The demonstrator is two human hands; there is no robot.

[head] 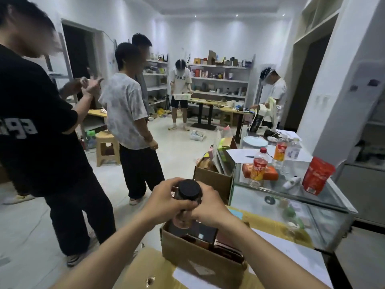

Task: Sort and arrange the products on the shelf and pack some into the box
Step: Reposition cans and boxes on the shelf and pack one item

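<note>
Item: dark bottle point(189, 189), black cap, upright, long axis vertical.
Grip: left hand point(166, 198) and right hand point(209, 206), equally near, both curled round it.
Location: directly above the cardboard box point(198, 265), which is open and lies straight below.

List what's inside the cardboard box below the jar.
Dark packs stand inside the cardboard box; the jar covers its far corner, and the bottom is hidden.

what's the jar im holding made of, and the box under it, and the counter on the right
The jar looks like clear brownish glass or plastic, with a matte black lid, probably plastic. The box is plain brown cardboard, dull. The counter is glass: see-through, reflective panes in pale, metal-looking framing.
</note>
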